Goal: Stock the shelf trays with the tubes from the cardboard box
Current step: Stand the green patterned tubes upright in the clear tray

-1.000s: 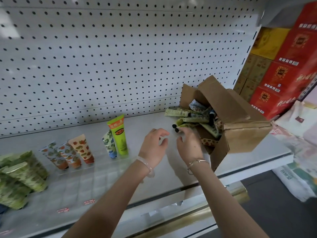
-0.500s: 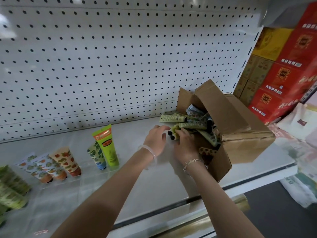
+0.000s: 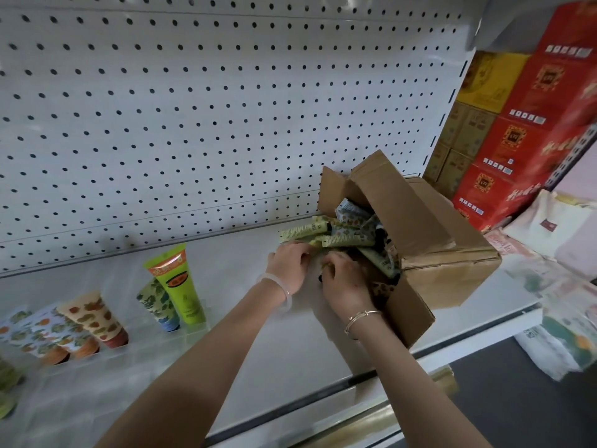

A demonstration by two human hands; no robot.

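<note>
At the open mouth of the cardboard box point(image 3: 445, 240), which lies tipped on its side at the right end of the shelf point(image 3: 290, 344), both hands meet over the spilling tubes point(image 3: 347, 240).

Grip. The left hand point(image 3: 287, 265) is curled narrowly, knuckles up, with its fingertips down on the near ends of the pale green tubes. I cannot tell whether it closes round one or only touches them. The right hand point(image 3: 345, 286), just beside it and nearly touching, is curled tightly. A dark cap pokes out on the left side of its fingers, so I read it as gripping one of the tubes.

Position of stock. Most tubes lie heaped inside the box, and a few reach out onto the shelf towards the pegboard point(image 3: 193, 124). Well apart to the left, a tall green tube point(image 3: 176, 286) and several patterned ones stand cap-down in the clear trays point(image 3: 129, 354).

Hidden or unclear. The palms and the box's near flap cover the inner fingers and the lower part of the heap. The trays' edges are faint, and the leftmost tubes are cut off by the frame. Print on the red cartons point(image 3: 533, 124) at far right is illegible.
</note>
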